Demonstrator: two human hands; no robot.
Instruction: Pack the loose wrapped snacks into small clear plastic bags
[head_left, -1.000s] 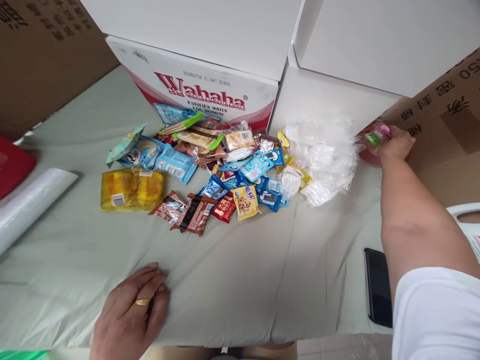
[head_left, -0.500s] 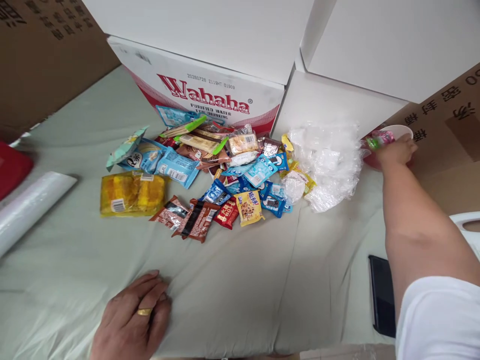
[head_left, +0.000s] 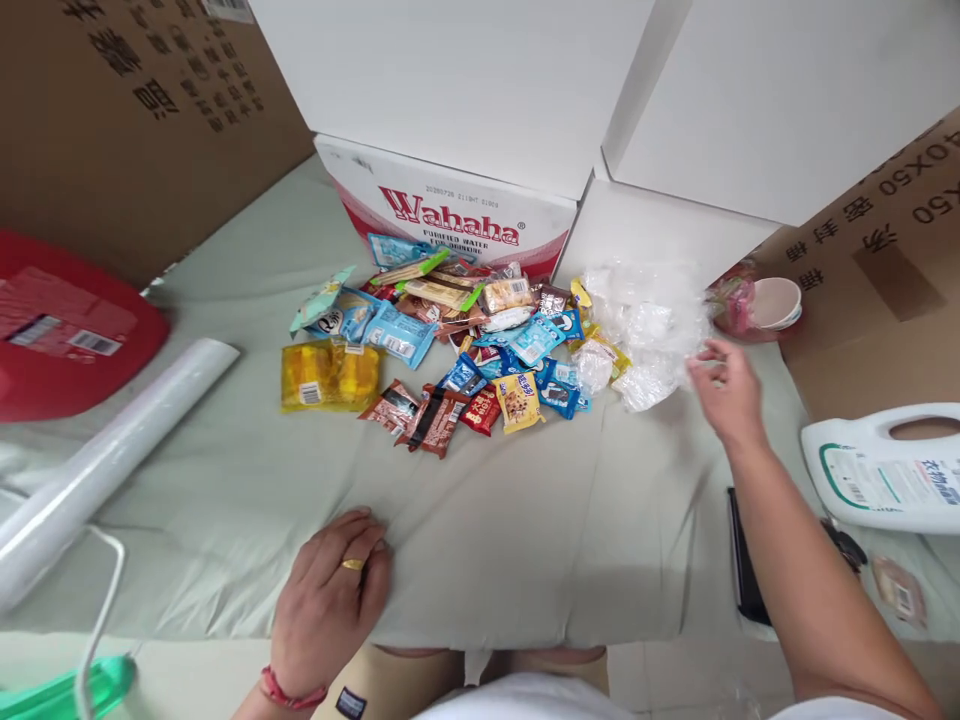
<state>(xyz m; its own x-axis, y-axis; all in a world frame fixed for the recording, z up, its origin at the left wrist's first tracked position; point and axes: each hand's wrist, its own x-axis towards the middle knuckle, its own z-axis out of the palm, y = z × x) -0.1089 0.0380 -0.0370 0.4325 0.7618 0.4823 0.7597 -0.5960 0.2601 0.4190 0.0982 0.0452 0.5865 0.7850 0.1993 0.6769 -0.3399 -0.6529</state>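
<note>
My left hand (head_left: pixel 330 585) rests on the cloth near the front edge of the table, fingers loosely curled together and nothing seen in them. At the right, my right hand (head_left: pixel 726 392) is beside a heap of clear plastic packaging (head_left: pixel 652 325). Its fingers are bent but apart, and nothing shows between them; whether a fingertip touches the plastic I cannot tell. Left of the plastic lies a pile of wrapped snacks, among them a yellow packet (head_left: pixel 519 402), a red packet (head_left: pixel 481 409), brown packets (head_left: pixel 436 420) and a light blue packet (head_left: pixel 400 333). A yellow see-through pack (head_left: pixel 330 375) lies at the pile's left.
A Wahaha carton (head_left: pixel 457 205) backs the pile. White bowls (head_left: pixel 776 300) and pink packaging stand at the far right. Nearer are a white detergent bottle (head_left: pixel 892 465) and a black phone (head_left: pixel 742 560). A plastic film roll (head_left: pixel 127 455) and red container (head_left: pixel 67 325) are on the left.
My right hand has left the bowls and pink packaging and come nearer, to the plastic packaging. My left hand stays on the cloth. The view has shifted, showing more of the front and left.
</note>
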